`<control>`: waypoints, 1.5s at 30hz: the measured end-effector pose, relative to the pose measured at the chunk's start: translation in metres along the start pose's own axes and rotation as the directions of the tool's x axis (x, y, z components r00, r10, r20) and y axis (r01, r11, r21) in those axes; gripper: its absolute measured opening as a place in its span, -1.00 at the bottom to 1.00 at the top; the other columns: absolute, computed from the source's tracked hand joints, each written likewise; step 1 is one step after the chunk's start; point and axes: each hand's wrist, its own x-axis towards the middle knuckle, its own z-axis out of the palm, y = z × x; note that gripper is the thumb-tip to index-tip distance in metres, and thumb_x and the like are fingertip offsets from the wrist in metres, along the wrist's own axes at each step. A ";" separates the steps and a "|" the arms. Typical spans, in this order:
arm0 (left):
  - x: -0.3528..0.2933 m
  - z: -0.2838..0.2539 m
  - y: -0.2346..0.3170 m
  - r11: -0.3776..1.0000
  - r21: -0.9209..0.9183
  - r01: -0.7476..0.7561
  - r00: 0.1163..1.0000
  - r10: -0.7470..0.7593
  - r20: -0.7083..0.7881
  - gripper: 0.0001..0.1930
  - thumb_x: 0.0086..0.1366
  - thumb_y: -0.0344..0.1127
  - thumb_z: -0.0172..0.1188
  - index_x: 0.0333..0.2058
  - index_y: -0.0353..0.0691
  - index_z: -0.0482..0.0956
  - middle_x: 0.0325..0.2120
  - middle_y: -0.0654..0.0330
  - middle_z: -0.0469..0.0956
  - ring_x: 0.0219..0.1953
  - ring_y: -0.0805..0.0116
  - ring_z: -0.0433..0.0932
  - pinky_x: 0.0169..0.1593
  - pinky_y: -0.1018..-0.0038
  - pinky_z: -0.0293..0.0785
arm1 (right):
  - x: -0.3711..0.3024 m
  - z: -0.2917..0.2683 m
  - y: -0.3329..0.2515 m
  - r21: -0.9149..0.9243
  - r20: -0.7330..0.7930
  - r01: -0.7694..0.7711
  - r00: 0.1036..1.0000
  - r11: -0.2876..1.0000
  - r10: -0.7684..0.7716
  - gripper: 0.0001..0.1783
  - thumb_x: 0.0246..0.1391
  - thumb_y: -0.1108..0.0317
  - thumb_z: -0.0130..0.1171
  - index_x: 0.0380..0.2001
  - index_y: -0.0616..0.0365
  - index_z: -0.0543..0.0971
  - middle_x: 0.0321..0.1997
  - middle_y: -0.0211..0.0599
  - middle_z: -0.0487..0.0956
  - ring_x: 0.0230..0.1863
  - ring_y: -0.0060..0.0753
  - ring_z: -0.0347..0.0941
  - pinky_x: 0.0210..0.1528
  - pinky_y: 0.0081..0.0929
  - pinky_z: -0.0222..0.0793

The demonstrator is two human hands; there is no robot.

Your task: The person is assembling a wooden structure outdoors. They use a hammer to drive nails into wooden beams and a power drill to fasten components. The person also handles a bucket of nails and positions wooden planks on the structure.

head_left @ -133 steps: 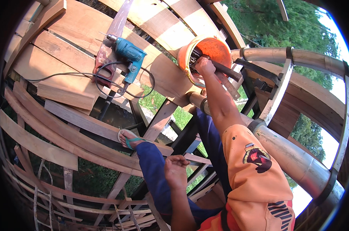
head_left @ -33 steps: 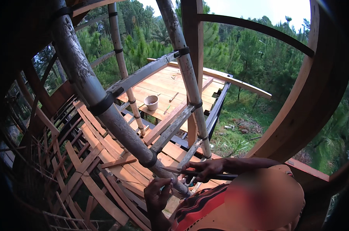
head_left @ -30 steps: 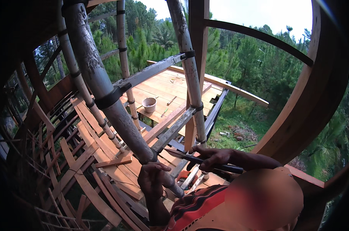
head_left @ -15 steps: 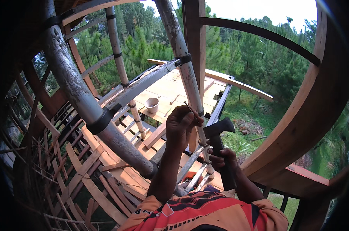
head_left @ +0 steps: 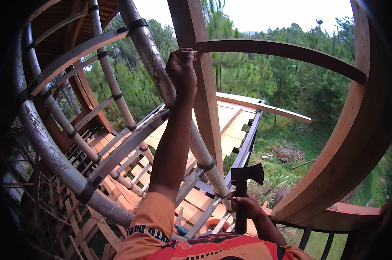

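- Containers: one orange bucket [head_left: 210, 224] shows low in the middle, mostly hidden behind the rails; what is in it cannot be seen.
- One nail [head_left: 189, 51], pale and thin, lies sideways between the thumb and fingers of the left hand [head_left: 182, 69], which is raised at the end of the outstretched arm. The pinch is tight, the other fingers curled in.
- The nail is beside one wooden post [head_left: 206, 104], close to where one dark bar [head_left: 282, 48] meets it; whether it touches the wood, I cannot tell.
- One hatchet [head_left: 247, 174], black, stands upright in the right hand [head_left: 248, 206], its blade edge facing right. The fingers are wrapped around the handle, below the head and well apart from the nail.
- At least four long round poles [head_left: 199, 145], banded with dark straps, stand to the left.
- One thick curved beam [head_left: 334, 147] sweeps down on the right.
- One planked deck [head_left: 232, 143] lies beyond the post, with one long board [head_left: 271, 110] jutting past its far edge.
- One blue drill [head_left: 182, 230], partly hidden, lies left of the bucket.
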 end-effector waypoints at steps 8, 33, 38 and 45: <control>0.040 0.030 -0.111 0.901 0.405 -0.154 0.949 0.249 -0.193 -0.95 0.28 -0.50 0.28 -0.37 -0.26 0.59 -0.42 0.19 0.65 -0.38 0.39 0.63 -0.20 0.42 0.53 | 0.017 -0.062 -0.035 -0.372 -0.239 0.043 0.961 0.927 -0.140 -0.67 0.16 0.48 0.14 -0.01 0.14 0.37 -0.32 -0.36 0.50 -0.44 -0.56 0.43 -0.38 -0.50 0.41; 0.025 0.029 -0.142 0.741 0.504 -0.444 0.847 0.531 -0.035 -0.93 0.33 -0.52 0.21 -0.24 -0.24 0.61 -0.28 0.11 0.56 -0.17 0.16 0.59 -0.12 0.32 0.51 | 0.226 0.014 -0.234 -0.821 0.556 0.488 0.566 -0.297 -0.608 -0.45 0.30 0.49 0.02 0.33 0.28 0.25 0.02 0.02 0.52 -0.16 -0.18 0.56 -0.15 -0.29 0.52; 0.021 0.032 -0.142 0.806 0.426 -0.411 0.876 0.479 -0.060 -0.87 0.24 -0.53 0.29 -0.25 -0.18 0.65 -0.27 0.14 0.56 -0.15 0.15 0.57 -0.12 0.27 0.52 | 0.257 0.074 -0.291 -0.694 0.717 0.408 0.318 -0.593 -0.620 -0.45 0.32 0.47 0.04 0.31 0.41 0.22 0.00 0.05 0.50 -0.14 -0.19 0.55 -0.11 -0.31 0.52; 0.021 0.026 -0.139 0.777 0.469 -0.420 0.868 0.495 -0.043 -0.85 0.25 -0.53 0.27 -0.21 -0.17 0.66 -0.26 0.16 0.57 -0.18 0.17 0.60 -0.14 0.30 0.52 | 0.271 0.114 -0.319 -0.868 0.461 0.113 0.545 -0.483 -0.701 -0.47 0.35 0.47 -0.03 0.34 0.31 0.21 0.17 0.16 0.47 0.02 0.02 0.58 -0.03 -0.04 0.53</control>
